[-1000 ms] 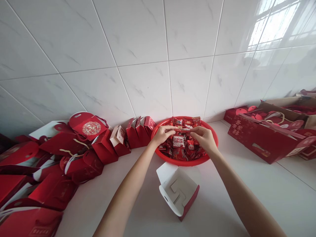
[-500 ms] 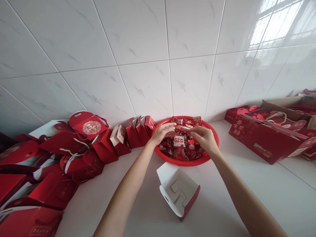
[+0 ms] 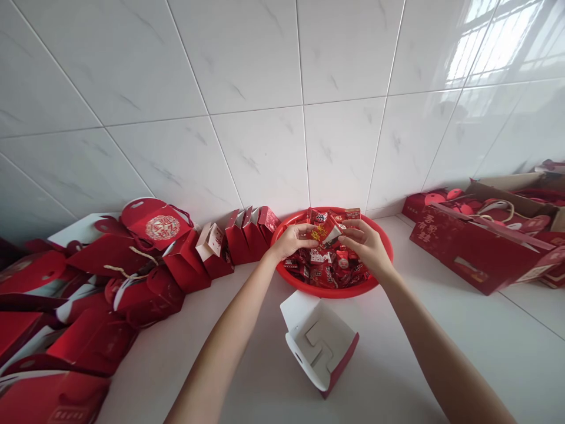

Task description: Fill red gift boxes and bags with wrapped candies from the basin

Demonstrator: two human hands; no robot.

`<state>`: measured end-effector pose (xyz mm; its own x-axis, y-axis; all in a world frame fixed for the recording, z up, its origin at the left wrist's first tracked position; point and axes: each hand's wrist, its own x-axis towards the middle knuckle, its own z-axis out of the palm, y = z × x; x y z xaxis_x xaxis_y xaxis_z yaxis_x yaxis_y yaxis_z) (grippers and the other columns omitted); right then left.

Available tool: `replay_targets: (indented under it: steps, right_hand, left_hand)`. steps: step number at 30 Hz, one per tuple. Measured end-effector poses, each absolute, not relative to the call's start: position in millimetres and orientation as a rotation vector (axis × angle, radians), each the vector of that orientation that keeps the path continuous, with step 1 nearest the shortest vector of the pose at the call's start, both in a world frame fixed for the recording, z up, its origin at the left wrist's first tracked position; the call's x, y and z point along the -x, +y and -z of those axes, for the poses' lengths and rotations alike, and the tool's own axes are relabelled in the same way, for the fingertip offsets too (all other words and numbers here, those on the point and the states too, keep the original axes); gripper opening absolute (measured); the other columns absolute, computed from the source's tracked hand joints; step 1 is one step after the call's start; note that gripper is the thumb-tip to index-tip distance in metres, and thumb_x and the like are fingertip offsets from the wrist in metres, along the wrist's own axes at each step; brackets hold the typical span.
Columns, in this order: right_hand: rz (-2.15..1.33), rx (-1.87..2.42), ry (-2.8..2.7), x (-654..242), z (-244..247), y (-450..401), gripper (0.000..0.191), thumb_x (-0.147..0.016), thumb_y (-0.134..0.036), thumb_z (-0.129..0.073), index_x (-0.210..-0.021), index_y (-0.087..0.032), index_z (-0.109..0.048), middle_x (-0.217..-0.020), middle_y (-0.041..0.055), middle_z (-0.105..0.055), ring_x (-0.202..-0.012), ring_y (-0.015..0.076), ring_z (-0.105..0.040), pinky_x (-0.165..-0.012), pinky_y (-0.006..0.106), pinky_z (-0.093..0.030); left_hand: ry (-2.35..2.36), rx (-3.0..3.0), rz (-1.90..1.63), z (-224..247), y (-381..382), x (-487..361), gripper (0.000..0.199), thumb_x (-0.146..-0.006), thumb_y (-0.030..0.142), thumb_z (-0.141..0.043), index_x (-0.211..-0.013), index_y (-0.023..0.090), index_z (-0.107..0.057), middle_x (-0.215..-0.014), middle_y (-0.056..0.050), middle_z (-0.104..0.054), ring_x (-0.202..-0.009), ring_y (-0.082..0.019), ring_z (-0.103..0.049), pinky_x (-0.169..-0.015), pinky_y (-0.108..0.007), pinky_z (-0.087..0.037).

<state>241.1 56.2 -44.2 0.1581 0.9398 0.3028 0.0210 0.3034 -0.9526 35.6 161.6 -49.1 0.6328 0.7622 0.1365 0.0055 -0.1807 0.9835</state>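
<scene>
You have one round red plastic basin (image 3: 329, 292) right of centre, one open red-and-white cardboard box (image 3: 341, 363) below it, and three narrow red cardboard boxes (image 3: 238, 242) to its left. The basin's small red wrapped packets (image 3: 321, 275) are too jumbled to count.

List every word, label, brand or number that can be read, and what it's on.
"家", "有", "囍": large red box, right; one character beside them unclear.
Yellow characters, held packet: too blurred.
Print on packets in the red basin: too small.
Round emblem, upright red panel at left: unreadable.
Label, front-left box: too blurred.
</scene>
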Motion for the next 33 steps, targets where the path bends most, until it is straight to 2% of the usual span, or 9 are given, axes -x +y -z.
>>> replay_targets:
  steps: [4, 8, 11, 20, 22, 24, 28, 30, 33]
  right_hand:
    - [-0.953, 1.066, -1.292, -241, 46, 59, 0.034, -0.071, -0.049, -0.080, -0.087, -0.021, -0.069, -0.085, 0.0052, -0.074, -0.083, 0.0236, -0.070, -0.076, 0.036, -0.057]
    - [-0.866, 1.088, -1.019, -244, 48, 61, 0.033, -0.068, -0.048, -0.081, -0.075, -0.022, -0.062, -0.074, 0.0009, -0.070, -0.066, 0.0175, -0.063, -0.059, 0.029, -0.051]
    - [-0.847, 1.075, -0.805, -246, 48, 61, 0.035, -0.063, -0.043, -0.082, -0.072, -0.023, -0.055, -0.066, -0.0026, -0.065, -0.057, 0.0142, -0.058, -0.051, 0.026, -0.047]
    - [-0.835, 1.040, -0.660, -247, 47, 65, 0.041, -0.056, -0.044, -0.083, -0.073, -0.024, -0.051, -0.067, -0.0019, -0.066, -0.056, 0.0166, -0.062, -0.051, 0.029, -0.053]
    - [-0.839, 1.042, -0.653, -247, 47, 66, 0.042, -0.055, -0.044, -0.083, -0.072, -0.024, -0.051, -0.067, -0.0017, -0.066, -0.057, 0.0165, -0.062, -0.051, 0.029, -0.053]
    - [-0.860, 1.049, -0.635, -247, 47, 65, 0.041, -0.055, -0.042, -0.084, -0.072, -0.023, -0.052, -0.066, -0.0020, -0.066, -0.057, 0.0165, -0.062, -0.051, 0.029, -0.053]
    - [-0.885, 1.055, -0.629, -246, 45, 64, 0.038, -0.054, -0.038, -0.083, -0.071, -0.023, -0.053, -0.063, -0.0037, -0.064, -0.055, 0.0153, -0.060, -0.051, 0.027, -0.050]
    - [-0.893, 1.046, -0.624, -246, 44, 64, 0.036, -0.054, -0.036, -0.083, -0.071, -0.023, -0.054, -0.062, -0.0041, -0.064, -0.055, 0.0144, -0.059, -0.051, 0.026, -0.050]
    - [-0.903, 1.044, -0.630, -246, 44, 63, 0.031, -0.055, -0.035, -0.081, -0.072, -0.022, -0.058, -0.064, -0.0031, -0.066, -0.056, 0.0147, -0.060, -0.052, 0.027, -0.050]
  left_hand:
    - [0.659, -1.704, -0.756, 48, 160, -36, 0.040, -0.067, 0.022, -0.084, -0.105, 0.021, -0.072, -0.108, -0.005, -0.075, -0.105, -0.025, -0.070, -0.096, -0.042, -0.056]
    - [0.806, -1.925, -0.729, 48, 160, -40, 0.028, -0.077, 0.014, -0.069, -0.104, 0.018, -0.074, -0.098, -0.005, -0.076, -0.096, -0.021, -0.072, -0.088, -0.036, -0.058]
    - [1.090, -2.252, -0.671, 48, 158, -44, 0.020, -0.081, 0.012, -0.060, -0.091, 0.017, -0.076, -0.091, -0.005, -0.077, -0.086, -0.019, -0.072, -0.082, -0.031, -0.056]
    - [1.350, -2.471, -0.391, 41, 147, -47, 0.020, -0.081, 0.029, -0.066, -0.064, 0.021, -0.073, -0.070, -0.007, -0.073, -0.074, -0.025, -0.068, -0.070, -0.032, -0.048]
    - [1.313, -2.483, -0.323, 40, 146, -47, 0.022, -0.081, 0.038, -0.069, -0.068, 0.022, -0.075, -0.069, -0.006, -0.073, -0.076, -0.025, -0.068, -0.071, -0.031, -0.047]
    - [1.282, -2.475, -0.267, 40, 147, -47, 0.025, -0.077, 0.046, -0.076, -0.084, 0.022, -0.078, -0.073, -0.005, -0.074, -0.081, -0.026, -0.069, -0.073, -0.030, -0.047]
    - [1.266, -2.389, -0.232, 43, 151, -46, 0.057, -0.068, 0.044, -0.085, -0.118, 0.020, -0.072, -0.081, -0.004, -0.075, -0.084, -0.028, -0.070, -0.077, -0.032, -0.047]
    - [1.239, -2.351, -0.236, 46, 153, -45, 0.058, -0.068, 0.039, -0.085, -0.119, 0.018, -0.070, -0.079, -0.003, -0.074, -0.080, -0.026, -0.070, -0.074, -0.031, -0.047]
    - [1.167, -2.301, -0.262, 49, 155, -45, 0.037, -0.069, 0.032, -0.084, -0.101, 0.016, -0.074, -0.073, -0.002, -0.072, -0.074, -0.023, -0.068, -0.067, -0.029, -0.046]
